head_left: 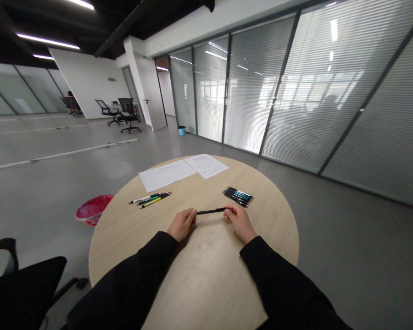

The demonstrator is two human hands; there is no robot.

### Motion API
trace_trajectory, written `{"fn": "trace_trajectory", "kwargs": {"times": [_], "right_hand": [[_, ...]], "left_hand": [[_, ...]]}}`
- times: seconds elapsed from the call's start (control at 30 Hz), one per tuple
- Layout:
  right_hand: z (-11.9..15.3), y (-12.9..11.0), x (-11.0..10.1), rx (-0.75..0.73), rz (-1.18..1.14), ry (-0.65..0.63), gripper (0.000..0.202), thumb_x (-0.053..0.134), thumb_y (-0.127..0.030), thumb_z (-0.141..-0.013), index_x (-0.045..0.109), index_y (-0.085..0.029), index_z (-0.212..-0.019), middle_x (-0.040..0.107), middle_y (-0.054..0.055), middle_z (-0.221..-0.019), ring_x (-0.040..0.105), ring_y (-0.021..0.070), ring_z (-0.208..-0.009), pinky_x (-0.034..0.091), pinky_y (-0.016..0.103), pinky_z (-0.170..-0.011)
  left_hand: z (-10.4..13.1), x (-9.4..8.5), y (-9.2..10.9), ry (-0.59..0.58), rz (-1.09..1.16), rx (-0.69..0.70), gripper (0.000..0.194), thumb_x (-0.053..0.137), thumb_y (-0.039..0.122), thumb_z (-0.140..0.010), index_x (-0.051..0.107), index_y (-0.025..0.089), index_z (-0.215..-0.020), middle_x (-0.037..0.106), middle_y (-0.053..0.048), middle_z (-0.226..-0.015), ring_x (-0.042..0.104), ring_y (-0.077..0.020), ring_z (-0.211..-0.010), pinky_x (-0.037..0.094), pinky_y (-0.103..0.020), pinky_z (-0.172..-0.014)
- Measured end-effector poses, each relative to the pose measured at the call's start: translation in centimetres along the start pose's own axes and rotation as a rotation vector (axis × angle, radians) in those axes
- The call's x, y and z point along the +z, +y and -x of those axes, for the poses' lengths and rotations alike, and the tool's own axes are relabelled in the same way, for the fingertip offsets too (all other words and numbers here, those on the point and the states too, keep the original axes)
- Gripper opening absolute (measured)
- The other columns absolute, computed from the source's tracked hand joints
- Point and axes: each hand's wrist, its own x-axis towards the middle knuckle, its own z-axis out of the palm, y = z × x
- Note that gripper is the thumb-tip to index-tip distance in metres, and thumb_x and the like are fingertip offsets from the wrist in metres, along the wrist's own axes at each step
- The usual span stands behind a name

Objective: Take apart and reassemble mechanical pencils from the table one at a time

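Observation:
A black pen is held level between my two hands above the round wooden table. My left hand pinches its left end, and my right hand has closed fingers on the right end. Just beyond my right hand lies a row of several dark pens, side by side. To the far left of my left hand rests a small group of pens with white, green and yellow barrels.
Two printed sheets, one on the left and one on the right, lie at the table's far edge. A red basin stands on the floor at left, near a black chair. A blue bin is by the glass wall.

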Motion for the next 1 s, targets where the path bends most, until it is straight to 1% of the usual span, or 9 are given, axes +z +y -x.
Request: {"fn": "trace_trajectory", "kwargs": {"times": [0.13, 0.27, 0.33, 0.4, 0.5, 0.6, 0.77, 0.9, 1.0], "right_hand": [[0.0, 0.1, 0.0, -0.025, 0.018, -0.028, 0.021, 0.063, -0.034, -0.079, 0.069, -0.017, -0.089, 0.069, 0.005, -0.077, 0.059, 0.017, -0.064, 0.046, 0.028, -0.06], [0.1, 0.0, -0.1, -0.045, 0.073, -0.054, 0.023, 0.063, -0.031, -0.077, 0.072, -0.017, -0.094, 0.071, 0.005, -0.08, 0.061, 0.018, -0.069, 0.047, 0.028, -0.061], [0.2, -0.2, -0.1, -0.047, 0.113, -0.064, 0.023, 0.062, -0.031, -0.079, 0.073, -0.017, -0.094, 0.07, 0.005, -0.079, 0.06, 0.0179, -0.068, 0.046, 0.028, -0.061], [0.3, -0.3, -0.1, -0.044, 0.135, -0.053, 0.022, 0.06, -0.031, -0.08, 0.073, -0.018, -0.091, 0.07, 0.004, -0.077, 0.059, 0.0176, -0.066, 0.046, 0.027, -0.06], [0.2, -0.4, -0.2, -0.037, 0.119, -0.023, 0.02, 0.059, -0.032, -0.082, 0.072, -0.018, -0.089, 0.069, 0.004, -0.075, 0.058, 0.0173, -0.063, 0.045, 0.027, -0.058], [0.2, -0.2, -0.2, -0.019, 0.067, -0.007, 0.021, 0.059, -0.034, -0.082, 0.071, -0.018, -0.089, 0.069, 0.004, -0.077, 0.058, 0.0175, -0.062, 0.045, 0.028, -0.058], [0.2, -0.3, -0.2, -0.01, 0.06, 0.004, 0.023, 0.06, -0.036, -0.082, 0.07, -0.018, -0.091, 0.07, 0.005, -0.08, 0.06, 0.0182, -0.065, 0.048, 0.029, -0.06], [0.3, -0.4, -0.2, -0.013, 0.064, -0.003, 0.023, 0.059, -0.036, -0.083, 0.07, -0.018, -0.092, 0.069, 0.006, -0.079, 0.06, 0.0183, -0.065, 0.047, 0.029, -0.059], [0.2, -0.1, -0.2, -0.018, 0.061, -0.006, 0.023, 0.059, -0.035, -0.082, 0.07, -0.018, -0.093, 0.069, 0.005, -0.079, 0.06, 0.0184, -0.065, 0.047, 0.029, -0.059]], "left_hand": [[-0.1, 0.0, -0.2, 0.025, -0.002, -0.045, 0.054, 0.039, 0.056, -0.094, 0.047, 0.021, -0.054, 0.048, 0.001, -0.05, 0.044, -0.0151, -0.05, 0.033, -0.028, -0.055], [-0.1, -0.2, 0.0, 0.057, -0.032, -0.072, 0.056, 0.038, 0.056, -0.094, 0.046, 0.021, -0.051, 0.045, 0.002, -0.047, 0.042, -0.0146, -0.048, 0.033, -0.029, -0.055], [-0.1, -0.2, -0.1, 0.075, -0.035, -0.07, 0.056, 0.038, 0.056, -0.095, 0.047, 0.021, -0.052, 0.047, 0.001, -0.048, 0.044, -0.0148, -0.049, 0.034, -0.028, -0.055], [-0.1, -0.1, -0.4, 0.095, -0.013, -0.054, 0.051, 0.039, 0.054, -0.095, 0.051, 0.02, -0.058, 0.051, 0.001, -0.053, 0.047, -0.0153, -0.052, 0.036, -0.027, -0.056], [-0.2, 0.2, -1.2, 0.115, 0.062, -0.037, 0.033, 0.046, 0.049, -0.093, 0.055, 0.02, -0.079, 0.057, 0.002, -0.065, 0.051, -0.0145, -0.055, 0.038, -0.026, -0.056], [-0.3, 0.4, -1.7, 0.104, 0.109, -0.025, 0.021, 0.052, 0.042, -0.089, 0.054, 0.021, -0.091, 0.056, 0.003, -0.07, 0.051, -0.0136, -0.057, 0.039, -0.025, -0.056], [-0.2, 0.3, -1.0, 0.072, 0.103, -0.041, 0.022, 0.051, 0.041, -0.089, 0.056, 0.02, -0.085, 0.051, 0.004, -0.064, 0.047, -0.0133, -0.056, 0.038, -0.025, -0.055], [-0.1, 0.1, -0.4, 0.085, 0.091, -0.018, 0.024, 0.052, 0.043, -0.089, 0.058, 0.02, -0.089, 0.054, 0.002, -0.066, 0.049, -0.0148, -0.059, 0.039, -0.026, -0.058], [-0.1, 0.0, -0.5, 0.091, 0.049, 0.01, 0.025, 0.051, 0.043, -0.089, 0.059, 0.019, -0.085, 0.055, 0.001, -0.066, 0.05, -0.0159, -0.061, 0.039, -0.027, -0.06]]}}
